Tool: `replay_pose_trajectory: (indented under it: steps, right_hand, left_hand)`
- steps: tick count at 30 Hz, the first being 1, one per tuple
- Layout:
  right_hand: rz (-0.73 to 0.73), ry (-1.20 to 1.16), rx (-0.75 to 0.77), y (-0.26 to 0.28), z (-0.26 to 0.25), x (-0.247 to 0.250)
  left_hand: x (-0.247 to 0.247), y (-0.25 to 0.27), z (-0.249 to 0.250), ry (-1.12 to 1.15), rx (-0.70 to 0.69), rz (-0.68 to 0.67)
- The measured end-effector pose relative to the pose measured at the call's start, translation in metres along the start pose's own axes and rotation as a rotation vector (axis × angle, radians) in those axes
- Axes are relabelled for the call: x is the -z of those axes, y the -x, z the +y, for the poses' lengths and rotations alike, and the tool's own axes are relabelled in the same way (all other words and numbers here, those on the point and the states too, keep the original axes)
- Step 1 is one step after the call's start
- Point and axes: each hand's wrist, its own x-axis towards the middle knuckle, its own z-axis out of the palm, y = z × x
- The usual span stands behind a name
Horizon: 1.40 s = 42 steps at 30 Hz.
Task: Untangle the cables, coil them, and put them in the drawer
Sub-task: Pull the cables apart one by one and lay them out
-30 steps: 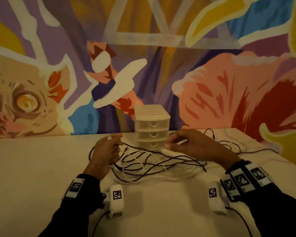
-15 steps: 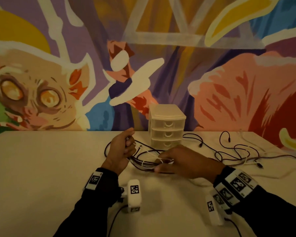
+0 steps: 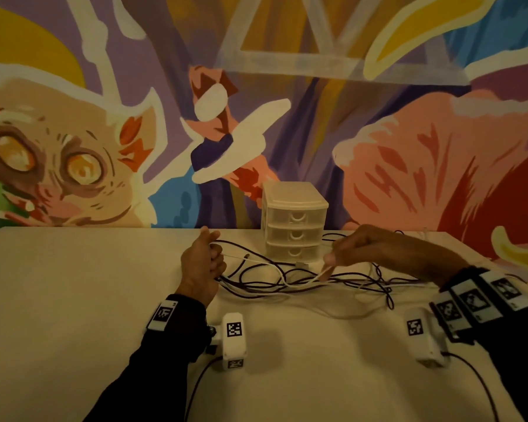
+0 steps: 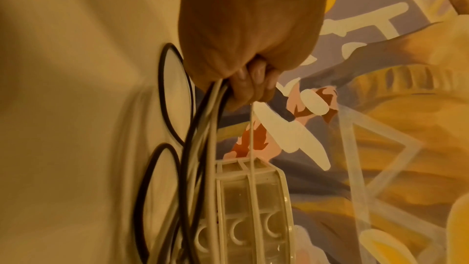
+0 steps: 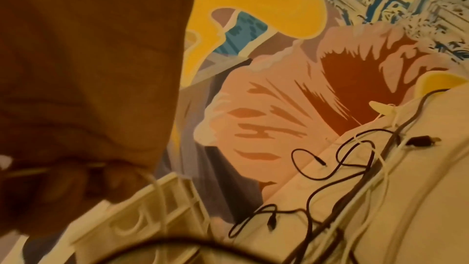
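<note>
- Left hand (image 3: 200, 264): fingers clenched round a bundle of black and white cables (image 3: 287, 278).
- Right hand (image 3: 375, 251): fingertips pinching one white cable (image 3: 290, 283), lifted off the table (image 3: 73, 300).
- Tangle lies between the hands, before the closed drawers (image 3: 293, 222).

head view downward, wrist views close-up

no readable text; only coded square markers (image 3: 234, 329) on wrist units
</note>
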Motion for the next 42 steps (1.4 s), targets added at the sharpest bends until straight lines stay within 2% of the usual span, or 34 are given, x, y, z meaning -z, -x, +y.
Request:
replay_pose_trajectory:
  steps: [1, 4, 5, 6, 7, 9, 10, 12, 16, 17, 18, 20, 22, 25, 29, 31, 32, 36, 38, 40, 42]
  right_hand:
    - [0.046, 0.092, -0.02, 0.005, 0.004, 0.009]
    - [0.364, 0.703, -0.063, 0.013, 0.02, 0.034]
    - [0.378, 0.834, -0.081, 0.013, 0.029, 0.036]
    - [0.304, 0.897, -0.119, 0.012, 0.038, 0.033]
    - [0.138, 0.922, -0.205, 0.01, 0.045, 0.027]
    - [-0.191, 0.87, -0.367, 0.002, 0.058, 0.012]
    - [-0.262, 0.83, -0.376, -0.003, 0.062, 0.008]
    - [-0.255, 0.638, -0.326, -0.01, 0.059, 0.011]
    - [-0.083, -0.227, -0.163, -0.041, 0.043, 0.004]
    - [-0.013, -0.292, -0.18, -0.052, 0.04, -0.005]
    - [0.067, -0.247, -0.226, -0.065, 0.041, -0.014]
    - [0.172, 0.162, -0.301, -0.088, 0.046, -0.03]
    - [0.183, 0.525, -0.35, -0.101, 0.059, -0.041]
    - [0.232, 0.598, -0.402, -0.112, 0.082, -0.046]
    - [0.284, 0.536, -0.334, -0.113, 0.085, -0.043]
    - [0.411, 0.346, -0.238, -0.107, 0.075, -0.026]
    - [0.532, 0.266, -0.184, -0.103, 0.069, -0.013]
    - [1.261, -0.076, 0.028, -0.073, 0.052, 0.056]
    - [1.515, -0.182, 0.06, -0.049, 0.045, 0.08]
    - [1.667, -0.247, 0.122, -0.025, 0.032, 0.093]
    - [1.693, -0.337, 0.219, -0.011, 0.018, 0.094]
  left_hand:
    - [0.002, -0.002, -0.001, 0.001, -0.007, 0.001]
    - [0.003, -0.003, -0.001, 0.024, -0.011, -0.001]
    - [0.002, -0.003, -0.001, 0.042, -0.005, -0.016]
    - [0.0, -0.002, 0.0, 0.065, 0.005, -0.042]
    - [-0.001, -0.001, 0.001, 0.087, 0.019, -0.081]
    - [-0.004, 0.002, 0.003, 0.105, 0.062, -0.187]
    - [-0.005, 0.003, 0.004, 0.091, 0.087, -0.245]
    - [-0.006, 0.004, 0.005, 0.036, 0.129, -0.34]
    - [-0.005, 0.004, 0.005, -0.047, 0.174, -0.397]
    - [-0.006, 0.005, 0.004, -0.048, 0.182, -0.402]
    - [-0.007, 0.005, 0.004, -0.043, 0.187, -0.403]
    - [-0.006, 0.006, 0.005, -0.029, 0.192, -0.398]
    - [-0.005, 0.006, 0.006, -0.022, 0.192, -0.4]
    - [-0.005, 0.005, 0.005, -0.032, 0.192, -0.391]
    - [-0.004, 0.005, 0.004, -0.049, 0.185, -0.349]
    - [-0.004, 0.005, 0.004, -0.06, 0.184, -0.326]
    - [-0.004, 0.004, 0.004, -0.067, 0.182, -0.313]
    - [-0.001, 0.001, 0.002, -0.081, 0.155, -0.227]
    - [0.0, 0.001, 0.0, -0.068, 0.131, -0.182]
    - [0.0, 0.0, -0.002, -0.057, 0.114, -0.155]
    - [-0.001, 0.0, -0.003, -0.062, 0.099, -0.147]
